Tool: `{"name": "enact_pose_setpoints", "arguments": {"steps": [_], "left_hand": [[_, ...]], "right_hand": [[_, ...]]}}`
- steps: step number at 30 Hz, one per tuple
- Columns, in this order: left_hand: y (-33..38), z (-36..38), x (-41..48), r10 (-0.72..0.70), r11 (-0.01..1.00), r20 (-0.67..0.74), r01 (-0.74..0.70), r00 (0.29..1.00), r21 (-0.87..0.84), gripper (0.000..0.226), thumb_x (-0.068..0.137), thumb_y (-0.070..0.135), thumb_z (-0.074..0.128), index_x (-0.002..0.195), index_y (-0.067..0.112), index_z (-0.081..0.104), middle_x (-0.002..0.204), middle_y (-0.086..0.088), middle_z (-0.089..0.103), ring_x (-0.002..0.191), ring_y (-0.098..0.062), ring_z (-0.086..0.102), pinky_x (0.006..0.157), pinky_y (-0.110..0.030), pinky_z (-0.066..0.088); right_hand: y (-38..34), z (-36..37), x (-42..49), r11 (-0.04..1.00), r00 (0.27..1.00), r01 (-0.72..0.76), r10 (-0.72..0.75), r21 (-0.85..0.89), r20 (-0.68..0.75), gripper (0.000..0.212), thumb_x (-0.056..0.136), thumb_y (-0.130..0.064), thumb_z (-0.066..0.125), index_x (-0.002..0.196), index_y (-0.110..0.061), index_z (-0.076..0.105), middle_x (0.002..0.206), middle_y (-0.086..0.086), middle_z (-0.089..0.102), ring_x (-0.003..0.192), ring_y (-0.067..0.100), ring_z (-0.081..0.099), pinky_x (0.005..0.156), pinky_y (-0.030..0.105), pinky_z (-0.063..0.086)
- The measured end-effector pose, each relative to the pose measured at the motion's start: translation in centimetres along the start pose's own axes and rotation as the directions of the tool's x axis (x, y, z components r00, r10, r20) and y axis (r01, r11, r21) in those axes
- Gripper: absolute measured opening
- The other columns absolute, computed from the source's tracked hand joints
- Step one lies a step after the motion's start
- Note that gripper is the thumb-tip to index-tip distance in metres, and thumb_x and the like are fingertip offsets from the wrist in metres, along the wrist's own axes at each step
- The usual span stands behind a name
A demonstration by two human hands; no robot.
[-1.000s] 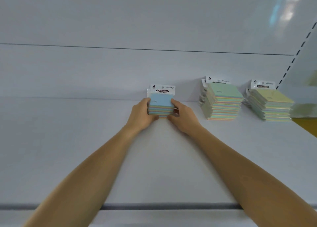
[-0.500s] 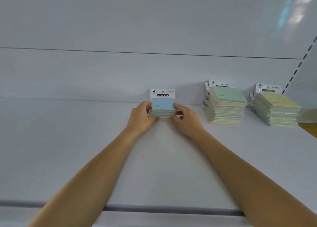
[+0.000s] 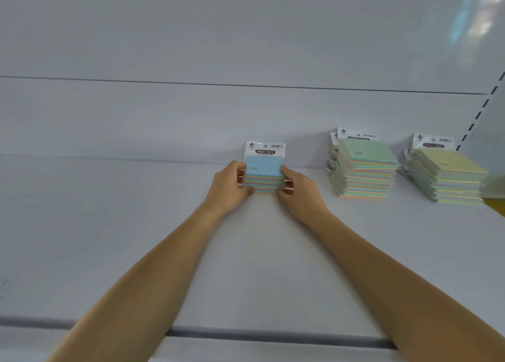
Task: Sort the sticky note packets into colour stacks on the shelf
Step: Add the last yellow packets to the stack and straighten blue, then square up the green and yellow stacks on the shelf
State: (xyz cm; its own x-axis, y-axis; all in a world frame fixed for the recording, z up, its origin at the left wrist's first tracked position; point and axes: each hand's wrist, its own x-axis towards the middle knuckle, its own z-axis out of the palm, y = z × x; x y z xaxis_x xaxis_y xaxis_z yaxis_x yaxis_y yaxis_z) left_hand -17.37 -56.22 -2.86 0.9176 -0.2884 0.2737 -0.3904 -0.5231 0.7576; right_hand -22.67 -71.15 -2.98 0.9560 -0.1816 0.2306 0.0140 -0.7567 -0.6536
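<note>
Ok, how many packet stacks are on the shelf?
3. A blue-topped stack gripped between the left hand and right hand, a green-topped stack to its right, a yellow-topped stack at far right. Any past the frame edge are hidden.

Both hands (image 3: 266, 188) grip the blue-topped stack (image 3: 264, 174) beside green-topped (image 3: 367, 167) and yellow-topped stacks (image 3: 448, 177).

The blue-topped stack (image 3: 263, 174) is squaring up; a lower packet's header, jutting out to the left a second ago, is now lining up behind the top header (image 3: 265, 149); the left hand (image 3: 228, 188) and right hand (image 3: 299, 192) are pressing its sides, the right hand's grip sliding up from the front corner.
</note>
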Motion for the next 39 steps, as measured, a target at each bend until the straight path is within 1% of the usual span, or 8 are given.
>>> {"name": "enact_pose_setpoints", "arguments": {"steps": [5,8,12,21,26,28,35,39], "left_hand": [[0.01,-0.09,-0.10,0.033,0.999,-0.008,-0.033,0.999,0.008,0.044,0.075,-0.001,0.068,0.115,0.000,0.053,0.121,-0.013,0.063,0.091,-0.016,0.056,0.070,-0.012,0.036],[0.03,-0.02,-0.11,0.030,0.999,-0.035,-0.030,0.999,0.020,0.044,0.073,0.002,0.070,0.114,0.003,0.056,0.119,-0.013,0.063,0.093,-0.017,0.058,0.070,-0.012,0.035],[-0.02,-0.32,0.01,-0.004,1.000,-0.075,0.002,0.997,-0.020,0.040,0.073,0.002,0.070,0.111,0.004,0.061,0.112,-0.013,0.065,0.088,-0.017,0.058,0.070,-0.014,0.041],[-0.14,-0.01,-0.33,-0.008,1.000,-0.102,0.005,0.995,-0.029,0.043,0.075,0.005,0.070,0.115,0.001,0.055,0.113,-0.016,0.063,0.087,-0.016,0.056,0.078,-0.016,0.040],[-0.24,0.15,-0.27,-0.011,1.000,-0.077,0.010,0.997,-0.007,0.042,0.077,0.002,0.067,0.116,0.000,0.053,0.114,-0.017,0.063,0.084,-0.016,0.054,0.066,-0.009,0.033],[-0.12,0.24,-0.17,-0.009,1.000,-0.080,0.009,0.997,-0.002,0.039,0.077,0.000,0.066,0.114,-0.001,0.054,0.115,-0.017,0.063,0.084,-0.016,0.054,0.065,-0.009,0.033],[-0.30,0.15,-0.24,0.005,1.000,-0.051,-0.005,0.999,0.003,0.038,0.078,0.001,0.065,0.114,-0.002,0.053,0.116,-0.017,0.063,0.085,-0.016,0.053,0.065,-0.011,0.033],[-0.36,0.14,-0.16,0.015,1.000,-0.043,-0.015,0.999,0.003,0.036,0.079,-0.001,0.064,0.113,-0.003,0.053,0.115,-0.018,0.062,0.084,-0.017,0.053,0.065,-0.011,0.033]], "right_hand": [[0.06,0.08,0.03,1.000,1.000,0.006,-0.006,-0.002,0.003,0.052,0.086,-0.005,0.051,0.137,-0.005,0.038,0.129,0.019,0.054,0.113,0.031,0.056,0.098,0.036,0.044],[-0.03,0.09,-0.17,1.000,0.999,0.010,-0.009,0.020,-0.038,0.051,0.085,-0.005,0.051,0.135,-0.008,0.039,0.120,0.018,0.058,0.109,0.033,0.056,0.094,0.037,0.045],[0.07,0.17,0.04,0.996,0.997,-0.010,0.017,0.086,-0.081,0.040,0.083,-0.001,0.052,0.122,-0.007,0.052,0.113,0.012,0.060,0.102,0.026,0.060,0.080,0.014,0.040],[0.40,0.09,0.07,0.997,0.996,0.017,-0.011,0.077,-0.085,0.021,0.083,-0.002,0.052,0.103,-0.008,0.056,0.109,0.011,0.065,0.093,0.025,0.061,0.064,0.013,0.033],[0.64,0.49,0.24,1.000,0.997,0.021,-0.023,-0.023,-0.077,0.020,0.082,-0.003,0.048,0.100,0.000,0.058,0.100,0.017,0.068,0.094,0.032,0.062,0.084,0.034,0.048],[0.50,0.56,0.30,0.998,0.997,0.023,-0.027,-0.057,-0.072,0.020,0.082,-0.002,0.046,0.098,0.001,0.058,0.098,0.019,0.067,0.093,0.035,0.061,0.084,0.043,0.049],[0.72,0.63,0.20,1.000,0.996,0.002,-0.005,-0.028,-0.094,0.018,0.080,-0.002,0.050,0.095,0.001,0.059,0.097,0.018,0.067,0.091,0.034,0.061,0.083,0.042,0.049],[0.55,0.45,0.20,1.000,0.997,-0.014,0.014,0.007,-0.074,0.024,0.080,-0.001,0.050,0.101,-0.001,0.061,0.101,0.015,0.068,0.093,0.029,0.063,0.081,0.028,0.045]]}}
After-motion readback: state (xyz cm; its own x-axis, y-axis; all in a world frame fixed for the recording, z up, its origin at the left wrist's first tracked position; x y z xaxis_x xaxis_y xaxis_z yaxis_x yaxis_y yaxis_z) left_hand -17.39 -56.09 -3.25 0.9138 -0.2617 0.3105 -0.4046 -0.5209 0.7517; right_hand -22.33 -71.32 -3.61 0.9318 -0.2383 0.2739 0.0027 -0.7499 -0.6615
